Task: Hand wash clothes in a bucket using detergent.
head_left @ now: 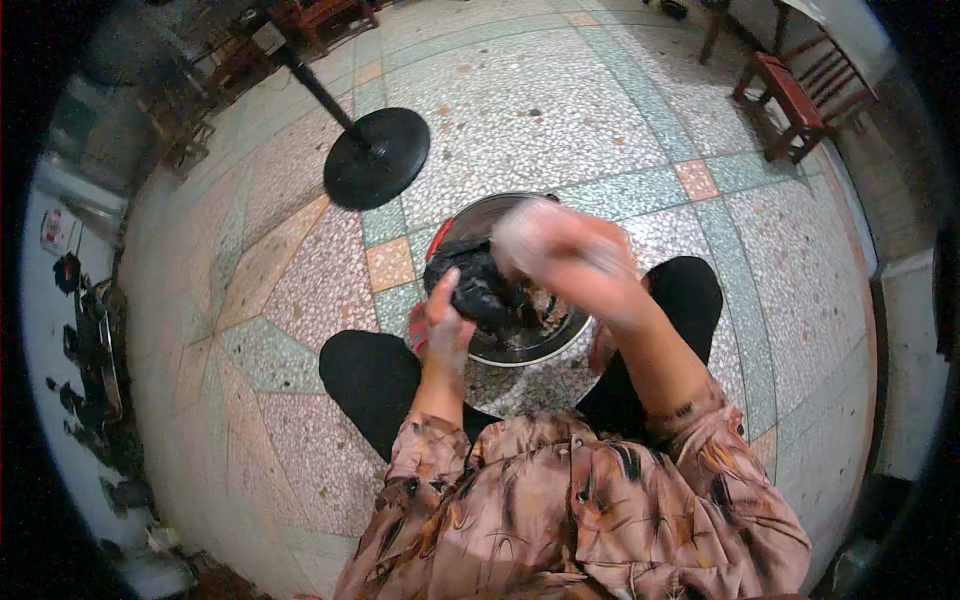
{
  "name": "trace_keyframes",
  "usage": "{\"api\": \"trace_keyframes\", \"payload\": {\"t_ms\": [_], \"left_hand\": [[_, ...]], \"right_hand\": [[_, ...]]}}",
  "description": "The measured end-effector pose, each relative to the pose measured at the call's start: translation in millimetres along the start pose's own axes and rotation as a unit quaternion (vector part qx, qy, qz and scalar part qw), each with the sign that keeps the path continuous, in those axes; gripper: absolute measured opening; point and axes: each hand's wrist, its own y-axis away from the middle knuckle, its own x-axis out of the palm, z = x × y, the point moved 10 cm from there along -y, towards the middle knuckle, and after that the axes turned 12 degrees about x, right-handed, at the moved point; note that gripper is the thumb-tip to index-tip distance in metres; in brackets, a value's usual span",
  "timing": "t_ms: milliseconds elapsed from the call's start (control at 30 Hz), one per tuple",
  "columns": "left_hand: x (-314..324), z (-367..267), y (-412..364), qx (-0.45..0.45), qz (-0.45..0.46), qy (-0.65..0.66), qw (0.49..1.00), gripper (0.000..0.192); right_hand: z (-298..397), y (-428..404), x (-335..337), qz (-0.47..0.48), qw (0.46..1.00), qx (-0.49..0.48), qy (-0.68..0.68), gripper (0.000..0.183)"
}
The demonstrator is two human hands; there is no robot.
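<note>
A round metal basin (525,358) stands on the floor between my knees. My left hand (447,319) is at its left side, thumb up, gripping a dark, wet-looking bundle (476,285) that may be cloth or plastic. Blurred by motion, my right hand (566,247) is above the right part of the basin, beside the bundle; its fingers look curled, and whether it holds anything cannot be told. Small brownish pieces (549,309) lie in the basin below my right hand. Something red (441,236) shows at the basin's upper left rim.
A black round stand base (377,157) with a pole is on the floor ahead to the left. A red-brown wooden chair (795,94) stands at the upper right. More wooden furniture (326,22) is at the top left. My knees flank the basin on the patterned stone floor (525,97).
</note>
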Motion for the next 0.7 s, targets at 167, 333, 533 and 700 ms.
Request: {"api": "trace_keyframes", "payload": {"t_ms": [167,333,533,700], "left_hand": [[5.7,-22.2,7.4,0.020,0.027,-0.009,0.999,0.052],[4.6,-29.0,-1.7,0.032,0.012,0.041,0.999,0.052],[-24.9,-8.5,-3.1,-0.031,-0.116,0.037,0.992,0.035],[-21.9,55.0,-0.5,-0.050,-0.104,0.036,0.993,0.039]], "right_hand": [[-232.8,-13.1,-7.7,0.058,0.926,0.188,0.323,0.059],[-318.7,12.5,5.9,0.143,0.917,0.280,0.245,0.053],[-223.8,-16.6,-68.7,-0.051,0.917,0.267,-0.293,0.040],[-268.3,-14.9,-53.4,-0.096,0.916,0.279,0.272,0.036]]}}
